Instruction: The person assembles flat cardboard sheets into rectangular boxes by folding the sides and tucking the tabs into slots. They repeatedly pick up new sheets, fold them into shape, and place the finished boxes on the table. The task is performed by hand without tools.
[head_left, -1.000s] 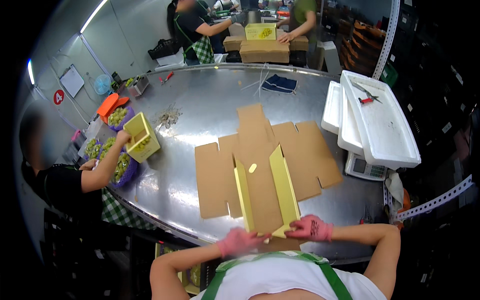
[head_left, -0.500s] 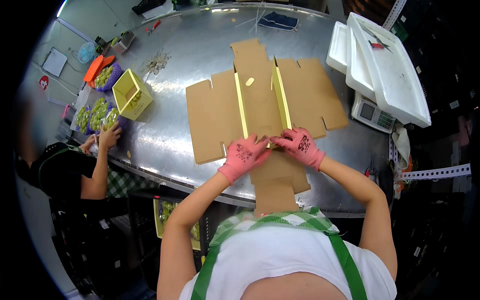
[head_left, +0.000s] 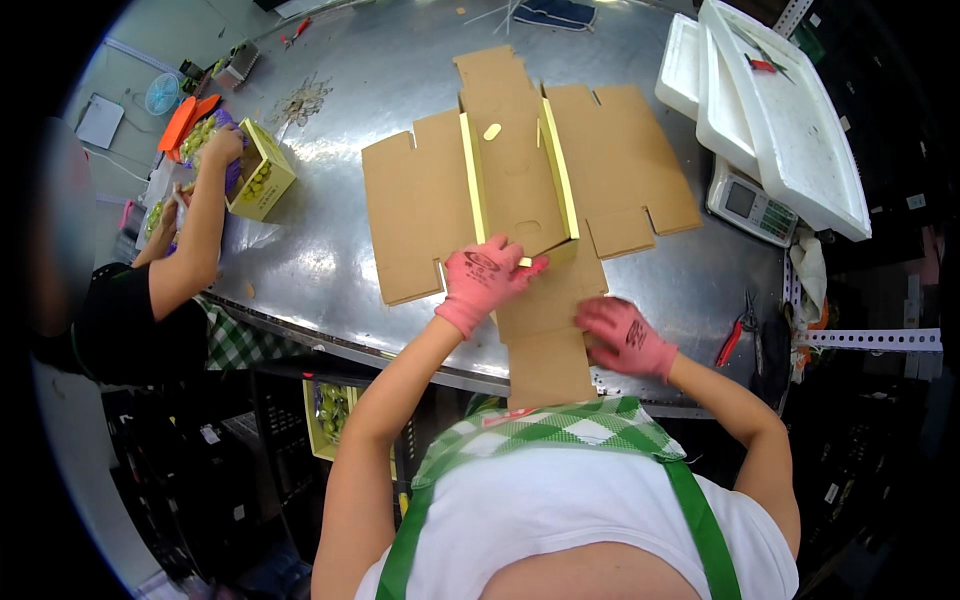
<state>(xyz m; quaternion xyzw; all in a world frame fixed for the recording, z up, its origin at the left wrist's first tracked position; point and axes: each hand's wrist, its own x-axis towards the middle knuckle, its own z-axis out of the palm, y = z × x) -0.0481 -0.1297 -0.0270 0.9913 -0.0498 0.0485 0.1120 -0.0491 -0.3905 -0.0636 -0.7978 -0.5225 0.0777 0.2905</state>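
A partly folded cardboard box lies on the metal table in front of me, brown inside, with two yellow-edged long walls upright and flaps spread outward. My left hand, in a pink glove, is closed at the box's near left corner, its fingers on the near end. My right hand, also pink-gloved, is by the right edge of the near flap. Its fingers are apart and slightly blurred, with nothing seen in them. Whether they touch the flap is unclear.
At left a co-worker's hand is above grapes beside a yellow box. White foam trays and a scale stand at right, red-handled pliers near the front edge. A crate of grapes sits below the table.
My right hand has left the box's near end and moved down toward me, by the near flap. My left hand stays at the box. The co-worker's hand has moved up to the yellow box.
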